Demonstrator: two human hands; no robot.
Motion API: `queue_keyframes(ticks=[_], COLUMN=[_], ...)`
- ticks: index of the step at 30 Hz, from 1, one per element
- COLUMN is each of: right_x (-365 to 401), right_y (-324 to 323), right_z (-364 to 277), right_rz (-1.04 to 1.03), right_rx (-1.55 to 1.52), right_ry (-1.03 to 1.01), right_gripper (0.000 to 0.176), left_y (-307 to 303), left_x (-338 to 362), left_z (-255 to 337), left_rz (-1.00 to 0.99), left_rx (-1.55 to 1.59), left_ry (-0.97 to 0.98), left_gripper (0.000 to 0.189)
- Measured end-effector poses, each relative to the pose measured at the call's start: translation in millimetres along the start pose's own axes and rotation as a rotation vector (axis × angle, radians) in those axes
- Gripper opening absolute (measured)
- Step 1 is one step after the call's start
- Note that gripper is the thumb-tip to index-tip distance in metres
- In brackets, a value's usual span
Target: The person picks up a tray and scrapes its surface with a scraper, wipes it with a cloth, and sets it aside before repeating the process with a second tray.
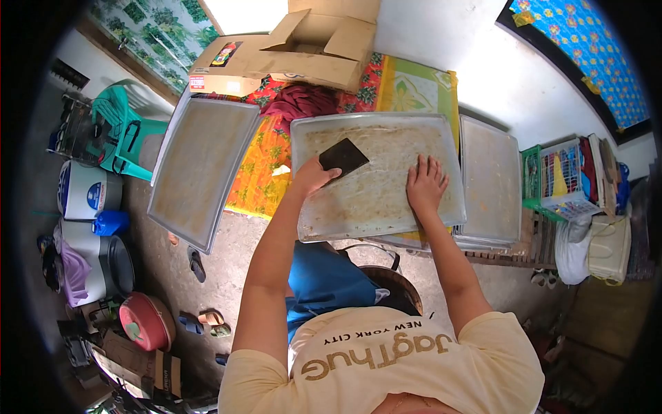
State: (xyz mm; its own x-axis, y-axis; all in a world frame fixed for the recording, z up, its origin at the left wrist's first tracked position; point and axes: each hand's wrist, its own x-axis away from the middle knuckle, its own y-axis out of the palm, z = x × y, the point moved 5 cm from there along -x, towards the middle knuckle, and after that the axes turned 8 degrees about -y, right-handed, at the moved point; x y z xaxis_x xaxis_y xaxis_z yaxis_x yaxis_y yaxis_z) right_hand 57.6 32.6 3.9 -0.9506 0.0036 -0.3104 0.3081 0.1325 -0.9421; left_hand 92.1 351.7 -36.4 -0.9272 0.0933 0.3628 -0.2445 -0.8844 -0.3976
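Note:
My left hand [316, 177] grips a flat black square piece [346, 156] by one corner, thumb on top, over the left part of a metal baking tray [376, 210]. The tray is grey with a raised rim, and its bottom is marked with brownish stains and specks. On the right side of the same tray lies my right hand [426, 186], palm down and fingers stretched out, with nothing in it. The tray rests in front of me across the edge of a surface spread with patterned cloths [256, 181].
Another tray [202, 165] leans out at the left; a stack of trays [491, 183] stands at the right. Behind are a cardboard box [303, 52] and dark red cloth [301, 103]. A green chair [134, 134] and plastic crates [560, 172] flank the area. Slippers [212, 319] lie on the floor.

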Motion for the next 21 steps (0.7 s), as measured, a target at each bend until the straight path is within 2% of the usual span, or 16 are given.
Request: queue_keyframes(ticks=[2, 5, 8, 11, 14, 17, 20, 21], right_x=[-0.6, -0.8, -0.8, -0.9, -1.1, -0.8, -1.0, -1.0], right_y=[-1.7, -1.6, -2.1, -3.3, -3.0, -0.9, -1.4, -1.5], right_z=[-0.2, -0.7, -0.6, -1.5, -1.4, -1.0, -0.7, -0.5], right_rz=[-0.007, 0.003, -0.004, 0.003, 0.014, 0.016, 0.012, 0.011], right_rx=[0.000, -0.007, 0.004, -0.007, -0.014, 0.002, -0.006, -0.007], right_ry=[-0.002, -0.007, -0.012, -0.006, -0.011, -0.017, -0.011, -0.011], right_gripper=[0.050, 0.049, 0.049, 0.049, 0.049, 0.049, 0.049, 0.049], left_y=[2.8, -16.7, -12.8, -15.0, -10.4, -5.1, 18.5, 17.0], left_x=[-10.5, 29.0, -2.4, 9.1, -20.2, -41.3, -52.1, -53.8], left_z=[-10.7, 50.9, 25.4, 68.9, 65.7, 67.7, 78.2, 79.8], left_rz=[-0.092, 0.175, 0.203, 0.302, 0.332, 0.295, 0.060, 0.127], left_rx=[0.024, -0.183, -0.245, -0.215, -0.225, -0.115, 0.054, -0.021], left_ry=[0.005, -0.147, -0.193, -0.198, -0.246, -0.241, -0.026, -0.075], left_gripper=[0.043, 0.049, 0.055, 0.058, 0.059, 0.058, 0.056, 0.055])
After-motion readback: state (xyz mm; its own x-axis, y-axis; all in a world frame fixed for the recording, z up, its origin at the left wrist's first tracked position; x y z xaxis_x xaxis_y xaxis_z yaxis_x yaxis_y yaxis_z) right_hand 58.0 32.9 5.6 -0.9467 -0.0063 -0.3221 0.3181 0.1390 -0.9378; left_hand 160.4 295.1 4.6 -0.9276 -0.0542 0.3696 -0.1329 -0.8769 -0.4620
